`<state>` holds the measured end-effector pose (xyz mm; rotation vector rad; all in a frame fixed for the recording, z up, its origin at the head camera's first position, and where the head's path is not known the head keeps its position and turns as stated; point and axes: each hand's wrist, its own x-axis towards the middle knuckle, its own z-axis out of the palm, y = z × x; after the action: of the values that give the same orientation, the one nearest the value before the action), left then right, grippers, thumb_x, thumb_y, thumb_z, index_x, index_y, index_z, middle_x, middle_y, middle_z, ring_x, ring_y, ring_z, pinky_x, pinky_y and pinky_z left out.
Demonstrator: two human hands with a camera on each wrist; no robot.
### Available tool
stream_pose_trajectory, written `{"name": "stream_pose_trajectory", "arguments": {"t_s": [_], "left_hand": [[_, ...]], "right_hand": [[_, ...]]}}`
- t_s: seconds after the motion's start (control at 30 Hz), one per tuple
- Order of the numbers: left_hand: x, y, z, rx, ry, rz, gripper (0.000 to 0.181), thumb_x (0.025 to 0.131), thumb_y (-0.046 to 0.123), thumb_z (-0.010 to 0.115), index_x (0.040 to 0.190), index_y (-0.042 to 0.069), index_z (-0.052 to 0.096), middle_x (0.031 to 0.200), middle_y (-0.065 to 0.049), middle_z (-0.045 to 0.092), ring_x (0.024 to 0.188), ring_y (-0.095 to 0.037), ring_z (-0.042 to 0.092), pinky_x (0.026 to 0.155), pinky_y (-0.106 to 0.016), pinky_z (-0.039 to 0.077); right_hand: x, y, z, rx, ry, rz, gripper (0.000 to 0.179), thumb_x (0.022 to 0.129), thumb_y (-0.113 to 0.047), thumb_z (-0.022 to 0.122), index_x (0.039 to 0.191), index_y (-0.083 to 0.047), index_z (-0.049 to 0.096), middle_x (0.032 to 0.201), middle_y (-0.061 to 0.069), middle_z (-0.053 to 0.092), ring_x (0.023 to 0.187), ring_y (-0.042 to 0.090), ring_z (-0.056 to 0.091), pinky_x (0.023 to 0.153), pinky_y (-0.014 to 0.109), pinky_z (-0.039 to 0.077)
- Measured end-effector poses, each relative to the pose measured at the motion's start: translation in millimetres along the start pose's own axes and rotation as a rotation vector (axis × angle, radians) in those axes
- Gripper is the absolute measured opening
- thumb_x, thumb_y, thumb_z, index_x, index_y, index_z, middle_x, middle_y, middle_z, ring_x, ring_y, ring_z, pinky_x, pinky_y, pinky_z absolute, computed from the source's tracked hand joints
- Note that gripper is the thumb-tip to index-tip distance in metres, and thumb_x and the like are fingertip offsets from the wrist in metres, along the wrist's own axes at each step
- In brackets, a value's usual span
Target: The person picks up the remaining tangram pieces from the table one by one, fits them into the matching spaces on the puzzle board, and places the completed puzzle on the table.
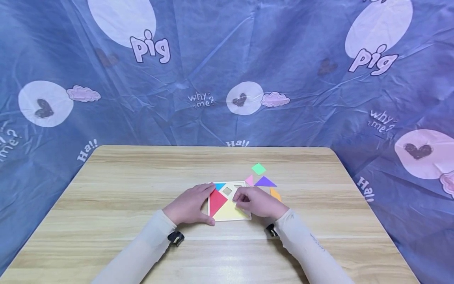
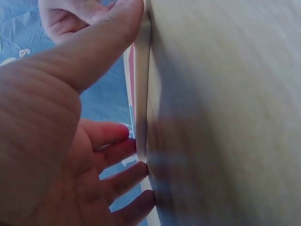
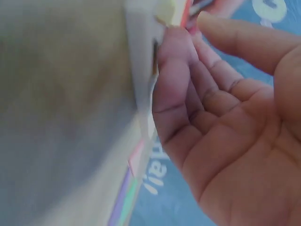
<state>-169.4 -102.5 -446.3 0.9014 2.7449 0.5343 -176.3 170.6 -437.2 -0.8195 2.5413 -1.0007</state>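
A white tangram tray (image 1: 230,220) lies on the table in the head view. In it are a red triangle (image 1: 217,203), a yellow piece (image 1: 225,215) and a blue piece (image 1: 220,185). My left hand (image 1: 189,205) rests along the tray's left side, thumb near the front corner, fingers toward the far one. Those fingers touch the tray edge in the left wrist view. My right hand (image 1: 257,202) is over the tray's right part, fingers bent and fingertips close over the yellow piece. The right wrist view shows its thumb apart from the fingers, with no piece gripped.
Beyond the tray's right side lie a pink triangle (image 1: 250,180), a purple triangle (image 1: 265,182) and a green square (image 1: 258,169). An orange piece (image 1: 275,194) is partly hidden behind the right hand. A blue printed cloth (image 1: 213,71) hangs behind the wooden table (image 1: 149,165).
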Motion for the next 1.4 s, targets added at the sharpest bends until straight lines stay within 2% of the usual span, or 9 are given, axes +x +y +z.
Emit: {"name": "stream_pose_trajectory", "arguments": {"t_s": [0.1, 0.23, 0.43, 0.6, 0.7, 0.83, 1.0, 1.2, 1.4], "left_hand": [[0.0, -0.4, -0.3, -0.008, -0.003, 0.005, 0.116, 0.074, 0.058, 0.088, 0.160, 0.000, 0.034, 0.164, -0.015, 0.038, 0.151, -0.035, 0.036, 0.121, -0.049, 0.033], [-0.5, -0.2, -0.6, -0.014, -0.001, 0.013, 0.116, 0.075, 0.057, 0.088, 0.160, -0.001, 0.034, 0.164, -0.015, 0.038, 0.151, -0.035, 0.035, 0.122, -0.049, 0.033], [-0.4, 0.0, -0.1, -0.031, 0.001, -0.002, 0.116, 0.074, 0.058, 0.088, 0.160, 0.002, 0.034, 0.167, -0.014, 0.031, 0.152, -0.037, 0.033, 0.121, -0.052, 0.032], [-0.9, 0.2, 0.0, -0.045, 0.006, -0.051, 0.110, 0.079, 0.059, 0.083, 0.162, 0.007, 0.034, 0.169, -0.012, 0.028, 0.152, -0.036, 0.033, 0.120, -0.051, 0.034], [-1.7, 0.0, -0.3, -0.046, 0.013, -0.069, 0.103, 0.083, 0.059, 0.080, 0.162, 0.010, 0.035, 0.169, -0.012, 0.029, 0.152, -0.035, 0.034, 0.120, -0.050, 0.036], [-2.3, -0.2, -0.6, -0.049, 0.024, -0.077, 0.097, 0.085, 0.057, 0.078, 0.161, 0.011, 0.038, 0.167, -0.014, 0.031, 0.151, -0.036, 0.035, 0.119, -0.051, 0.036], [-2.2, -0.3, 0.1, -0.025, 0.029, -0.087, 0.099, 0.085, 0.059, 0.078, 0.159, 0.005, 0.040, 0.166, -0.014, 0.035, 0.151, -0.035, 0.037, 0.120, -0.051, 0.035], [-1.9, -0.2, 0.0, -0.005, 0.015, -0.084, 0.100, 0.085, 0.057, 0.078, 0.158, 0.000, 0.039, 0.166, -0.013, 0.034, 0.152, -0.033, 0.034, 0.122, -0.049, 0.033], [-1.8, 0.3, -1.2, -0.013, 0.003, -0.084, 0.100, 0.086, 0.055, 0.079, 0.157, -0.001, 0.039, 0.166, -0.014, 0.034, 0.153, -0.033, 0.033, 0.123, -0.048, 0.032]], "right_hand": [[-4.6, 5, -13, 0.000, 0.037, -0.006, 0.006, 0.098, -0.004, 0.068, 0.103, -0.004, 0.069, 0.089, -0.004, 0.069, 0.083, 0.007, 0.063, 0.078, 0.026, 0.056], [-11.5, 8, -31, -0.046, 0.116, 0.024, 0.006, 0.097, -0.006, 0.068, 0.102, -0.003, 0.070, 0.087, -0.003, 0.067, 0.081, 0.009, 0.060, 0.075, 0.028, 0.054], [-21.1, 14, -55, -0.115, 0.173, 0.144, 0.008, 0.097, -0.009, 0.070, 0.102, -0.003, 0.070, 0.086, -0.001, 0.066, 0.080, 0.013, 0.059, 0.075, 0.032, 0.053], [-30.3, 20, -69, -0.226, 0.195, 0.246, 0.007, 0.095, -0.009, 0.072, 0.097, -0.004, 0.068, 0.086, 0.002, 0.066, 0.080, 0.017, 0.060, 0.076, 0.037, 0.052], [-35.9, 22, -75, -0.271, 0.176, 0.311, 0.010, 0.093, -0.013, 0.073, 0.093, -0.004, 0.067, 0.084, 0.003, 0.065, 0.077, 0.018, 0.057, 0.073, 0.037, 0.050], [-41.6, 22, -76, -0.265, 0.114, 0.408, 0.019, 0.088, -0.019, 0.076, 0.088, -0.006, 0.062, 0.081, 0.003, 0.060, 0.073, 0.019, 0.053, 0.066, 0.033, 0.044], [-41.8, 25, -70, -0.246, 0.048, 0.503, 0.031, 0.083, -0.027, 0.081, 0.086, -0.006, 0.058, 0.080, 0.004, 0.057, 0.073, 0.020, 0.051, 0.065, 0.031, 0.041], [-38.7, 23, -65, -0.311, 0.000, 0.550, 0.033, 0.082, -0.028, 0.082, 0.084, -0.007, 0.056, 0.077, 0.005, 0.055, 0.071, 0.021, 0.052, 0.065, 0.033, 0.041], [-36.8, 21, -62, -0.367, 0.003, 0.574, 0.027, 0.080, -0.022, 0.079, 0.083, -0.008, 0.056, 0.077, 0.005, 0.058, 0.071, 0.022, 0.054, 0.065, 0.034, 0.043]]}}
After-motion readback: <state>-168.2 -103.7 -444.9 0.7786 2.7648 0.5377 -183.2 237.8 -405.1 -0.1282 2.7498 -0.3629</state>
